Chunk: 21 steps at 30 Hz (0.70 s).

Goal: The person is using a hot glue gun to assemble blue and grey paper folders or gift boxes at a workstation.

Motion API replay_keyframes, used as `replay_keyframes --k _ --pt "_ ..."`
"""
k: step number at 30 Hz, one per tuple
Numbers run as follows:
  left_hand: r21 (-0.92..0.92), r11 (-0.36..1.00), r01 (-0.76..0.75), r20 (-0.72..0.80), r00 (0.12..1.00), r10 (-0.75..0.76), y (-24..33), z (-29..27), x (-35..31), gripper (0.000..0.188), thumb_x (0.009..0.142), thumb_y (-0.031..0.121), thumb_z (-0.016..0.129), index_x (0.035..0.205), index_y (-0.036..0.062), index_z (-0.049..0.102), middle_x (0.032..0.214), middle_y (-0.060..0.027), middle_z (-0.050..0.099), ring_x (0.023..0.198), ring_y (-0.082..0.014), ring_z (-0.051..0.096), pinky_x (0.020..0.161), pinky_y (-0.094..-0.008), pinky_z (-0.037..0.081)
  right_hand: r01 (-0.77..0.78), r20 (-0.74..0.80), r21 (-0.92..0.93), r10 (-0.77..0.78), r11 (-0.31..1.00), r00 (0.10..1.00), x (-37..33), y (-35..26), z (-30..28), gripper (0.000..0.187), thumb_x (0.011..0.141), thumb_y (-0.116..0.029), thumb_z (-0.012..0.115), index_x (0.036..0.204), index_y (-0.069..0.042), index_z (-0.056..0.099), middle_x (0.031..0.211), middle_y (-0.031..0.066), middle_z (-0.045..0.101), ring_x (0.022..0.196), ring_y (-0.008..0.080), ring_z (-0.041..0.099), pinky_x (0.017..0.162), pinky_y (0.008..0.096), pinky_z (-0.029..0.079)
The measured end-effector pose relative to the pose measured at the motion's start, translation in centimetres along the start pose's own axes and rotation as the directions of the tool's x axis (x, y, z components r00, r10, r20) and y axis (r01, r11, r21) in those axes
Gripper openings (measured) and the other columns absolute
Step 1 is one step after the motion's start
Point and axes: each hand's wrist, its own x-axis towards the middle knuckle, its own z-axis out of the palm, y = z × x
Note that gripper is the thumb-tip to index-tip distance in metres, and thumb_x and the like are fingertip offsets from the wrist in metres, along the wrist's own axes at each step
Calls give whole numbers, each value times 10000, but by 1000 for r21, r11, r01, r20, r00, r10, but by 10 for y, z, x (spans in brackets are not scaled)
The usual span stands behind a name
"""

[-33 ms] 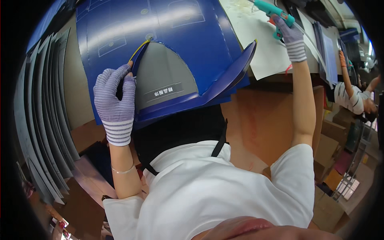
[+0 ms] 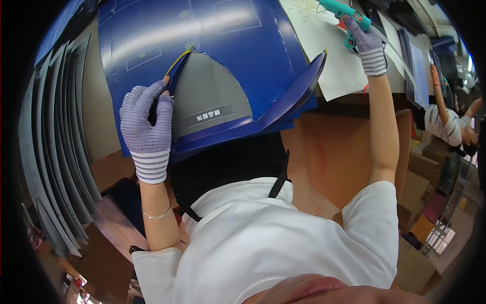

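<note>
Before me lies a large blue sheet (image 2: 217,35) with pale printed outlines. On its near part is a grey rounded panel (image 2: 212,88), bordered by an upturned blue flap (image 2: 293,99). My left hand (image 2: 144,121), in a purple striped glove, pinches the left side of the flap, where a yellow edge strip (image 2: 175,63) runs up to the panel's tip. At the upper right my right hand (image 2: 368,48), gloved alike, is wrapped round a teal hot glue gun (image 2: 349,12), held apart from the blue piece. A long translucent glue stick (image 2: 397,54) trails from its back.
Grey boards (image 2: 53,147) stand in a row along the left. White paper (image 2: 331,66) covers the table right of the blue sheet. A cardboard panel (image 2: 349,157) is below the table edge. Another person (image 2: 445,121) works at the far right.
</note>
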Motion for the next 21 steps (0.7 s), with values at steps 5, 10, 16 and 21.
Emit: replay_keyframes --k 5,10,16,21 --pt "21 999 -26 -5 1000 26 -6 1 -1 219 823 0 669 1038 3 708 698 -60 534 647 -160 481 643 -287 414 -32 89 -169 48 985 995 12 17 -9 482 843 -516 690 1070 -91 706 801 5 644 678 71 545 599 231 434" --pt "28 1000 -6 7 1000 6 -6 -5 -4 211 834 28 683 1042 16 713 723 -61 572 665 -153 514 669 -279 435 61 36 -368 -51 928 998 -34 -24 -17 464 866 -366 708 1163 -16 645 962 60 696 862 114 620 800 239 474" --pt "60 998 12 1 1000 -12 -8 -2 -7 198 845 57 690 1038 24 719 766 -63 623 703 -148 570 676 -261 467 620 421 -122 -525 775 739 -140 -125 33 365 687 -15 761 1044 -39 690 887 84 677 774 229 613 717 316 498" --pt "-15 999 -34 -23 999 33 -12 1 -6 190 834 63 703 1019 27 721 763 -58 626 696 -138 567 660 -254 463 564 273 -87 -525 821 806 -153 -129 85 305 763 -84 741 1066 -74 702 912 81 679 805 239 630 755 335 505"
